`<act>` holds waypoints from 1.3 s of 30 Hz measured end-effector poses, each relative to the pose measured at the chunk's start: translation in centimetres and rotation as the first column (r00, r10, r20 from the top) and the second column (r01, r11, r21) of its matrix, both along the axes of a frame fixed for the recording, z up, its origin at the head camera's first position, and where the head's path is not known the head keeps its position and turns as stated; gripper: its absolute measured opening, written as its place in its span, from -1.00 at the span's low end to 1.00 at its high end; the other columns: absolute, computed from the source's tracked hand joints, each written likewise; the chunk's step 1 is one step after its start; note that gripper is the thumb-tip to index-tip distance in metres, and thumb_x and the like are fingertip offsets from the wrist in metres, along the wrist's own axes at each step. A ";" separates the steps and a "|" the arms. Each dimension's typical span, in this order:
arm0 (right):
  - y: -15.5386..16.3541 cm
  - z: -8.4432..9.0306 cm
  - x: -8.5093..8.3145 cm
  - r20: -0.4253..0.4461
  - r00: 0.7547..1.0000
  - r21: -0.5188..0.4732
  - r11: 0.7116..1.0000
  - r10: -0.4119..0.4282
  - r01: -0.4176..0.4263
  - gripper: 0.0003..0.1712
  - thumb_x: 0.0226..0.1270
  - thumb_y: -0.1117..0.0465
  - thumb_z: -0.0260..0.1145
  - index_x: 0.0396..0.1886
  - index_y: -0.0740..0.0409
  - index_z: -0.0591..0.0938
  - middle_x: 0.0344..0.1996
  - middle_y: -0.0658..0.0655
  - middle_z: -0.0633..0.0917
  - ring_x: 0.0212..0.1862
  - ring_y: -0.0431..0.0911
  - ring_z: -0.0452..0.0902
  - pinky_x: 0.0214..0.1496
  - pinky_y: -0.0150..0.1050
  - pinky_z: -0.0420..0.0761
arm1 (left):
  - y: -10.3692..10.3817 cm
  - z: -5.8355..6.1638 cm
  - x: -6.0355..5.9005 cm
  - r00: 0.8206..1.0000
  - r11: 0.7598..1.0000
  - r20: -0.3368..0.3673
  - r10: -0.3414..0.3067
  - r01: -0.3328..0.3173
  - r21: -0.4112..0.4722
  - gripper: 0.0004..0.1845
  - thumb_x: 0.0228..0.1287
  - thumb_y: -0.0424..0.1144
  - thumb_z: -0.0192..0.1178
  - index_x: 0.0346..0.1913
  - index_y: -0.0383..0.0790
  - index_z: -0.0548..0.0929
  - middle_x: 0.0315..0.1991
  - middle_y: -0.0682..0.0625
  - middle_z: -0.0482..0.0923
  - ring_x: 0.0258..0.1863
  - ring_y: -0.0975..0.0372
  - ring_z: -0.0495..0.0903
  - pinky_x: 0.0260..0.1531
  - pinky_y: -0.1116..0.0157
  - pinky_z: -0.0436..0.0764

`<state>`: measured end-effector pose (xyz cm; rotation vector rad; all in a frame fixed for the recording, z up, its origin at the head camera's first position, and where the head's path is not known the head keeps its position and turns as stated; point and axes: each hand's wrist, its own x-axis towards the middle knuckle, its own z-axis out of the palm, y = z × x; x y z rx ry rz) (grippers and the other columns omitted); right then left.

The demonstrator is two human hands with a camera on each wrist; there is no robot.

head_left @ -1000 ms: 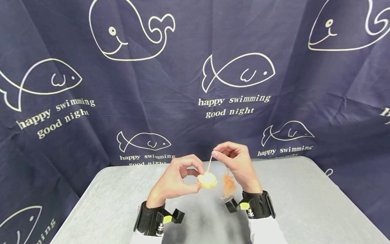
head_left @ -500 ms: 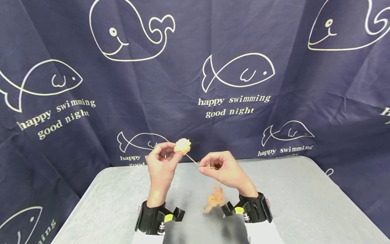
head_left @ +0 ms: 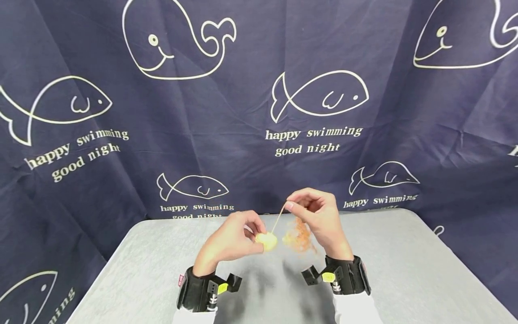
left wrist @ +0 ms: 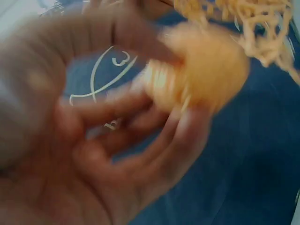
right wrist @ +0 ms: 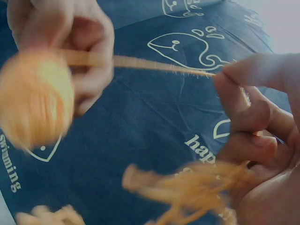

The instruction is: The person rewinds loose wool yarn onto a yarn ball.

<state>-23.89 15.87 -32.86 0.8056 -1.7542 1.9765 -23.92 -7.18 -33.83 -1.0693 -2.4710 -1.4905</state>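
My left hand [head_left: 234, 236] pinches a small yellow-orange ball of yarn [head_left: 267, 242] between thumb and fingers, over the grey table. From the ball a strand of yarn [right wrist: 154, 64] runs taut up to my right hand [head_left: 317, 216], whose thumb and forefinger pinch it. Below the right hand dangles a loose, crinkled tangle of yarn [head_left: 299, 236], orange with a yellowish part. In the left wrist view the ball [left wrist: 211, 70] is blurred, held between thumb and fingertips, with the looped tangle [left wrist: 262, 28] behind it.
Both hands are above a light grey table [head_left: 141, 261]. Behind it hangs a dark blue curtain [head_left: 251, 103] printed with white whales, fish and lettering. Black camera straps [head_left: 196, 290] are on both wrists.
Half a second ago the left hand held the ball higher and further left, with the right hand lower. The ball has since come down and right, and the right hand has risen.
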 end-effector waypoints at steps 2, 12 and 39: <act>0.0 -0.1 -0.3 0.037 0.999 -0.044 0.999 -0.027 0.029 -0.91 0.19 0.51 0.44 -0.30 0.43 0.70 -0.53 0.06 0.69 -0.61 -0.20 0.33 -0.63 -0.37 0.30 | -0.2 0.1 0.0 0.978 0.976 0.039 -0.206 0.202 0.078 -0.74 -0.11 -0.57 0.35 -0.32 -0.22 0.66 -0.31 -0.02 0.59 -0.28 0.22 0.61 -0.23 0.19 0.76; -0.8 -1.5 -1.7 0.080 0.994 0.211 0.976 -0.070 0.052 -0.94 0.21 0.42 0.47 -0.32 0.28 0.75 -0.57 0.00 0.66 -0.65 -0.24 0.29 -0.64 -0.41 0.27 | -0.4 0.6 -0.1 0.873 0.624 -0.131 -0.470 0.434 0.650 -0.76 0.06 -0.58 0.35 -0.20 -0.36 0.62 -0.16 -0.04 0.57 -0.12 0.22 0.57 -0.06 0.35 0.67; -0.1 0.0 -0.2 0.021 1.000 -0.119 0.993 -0.020 0.022 -0.86 0.14 0.59 0.39 -0.39 0.32 0.71 -0.59 0.02 0.66 -0.66 -0.24 0.30 -0.67 -0.40 0.21 | -0.3 -0.5 -0.6 0.997 0.997 -0.019 0.078 -0.078 0.015 -0.74 -0.17 -0.53 0.40 -0.37 -0.19 0.65 -0.39 0.04 0.61 -0.40 0.26 0.62 -0.32 0.31 0.72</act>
